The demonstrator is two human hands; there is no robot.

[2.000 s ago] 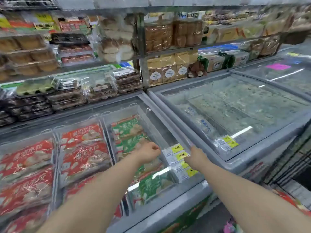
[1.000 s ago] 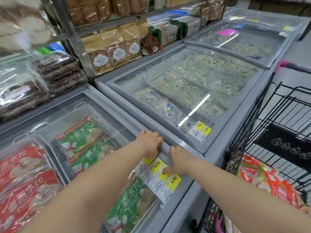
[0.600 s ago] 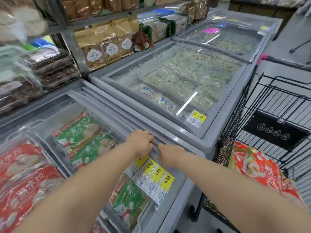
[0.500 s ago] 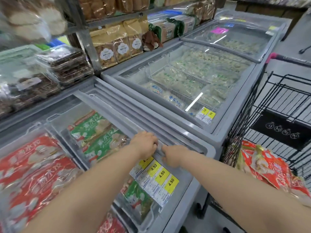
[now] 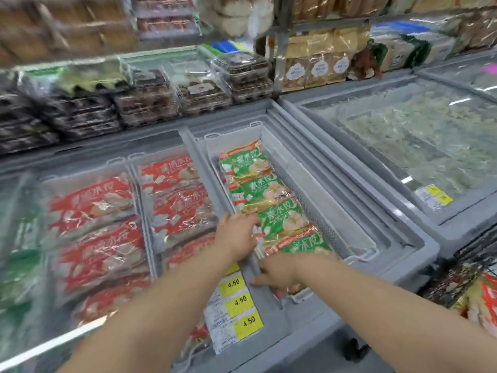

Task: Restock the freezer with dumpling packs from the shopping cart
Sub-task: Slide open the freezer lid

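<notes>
both hands, left hand (image 5: pixel 236 235) and right hand (image 5: pixel 277 273), are gripping the freezer lid's edge (image 5: pixel 252 261) at lower centre, beside the green dumpling packs (image 5: pixel 266 200).

Yellow price tags (image 5: pixel 240 302), shelved bagged snacks (image 5: pixel 317 68)

**Blur, crops and occlusions**

Upper shelves (image 5: pixel 80 28) are motion-smeared; the goods there are unreadable. Dark tray stacks (image 5: pixel 67 114) are streaked, contents unclear. Far-left green packs (image 5: pixel 18 270) sit under a reflective lid and are cut by the frame edge. Shopping cart (image 5: pixel 462 278) is cropped at the right edge, and the red pack (image 5: pixel 486 300) in it shows only partly. Left hand (image 5: pixel 236 236) covers part of the lid frame (image 5: pixel 199 168) and a green pack (image 5: pixel 282 222); its fingertips are blurred. Right hand (image 5: pixel 277 273) hides the basket's near end, grip unclear. Small print on the price labels (image 5: pixel 236 302) is illegible. Neighbouring freezer contents (image 5: pixel 419 135) are hazy behind glass.
</notes>
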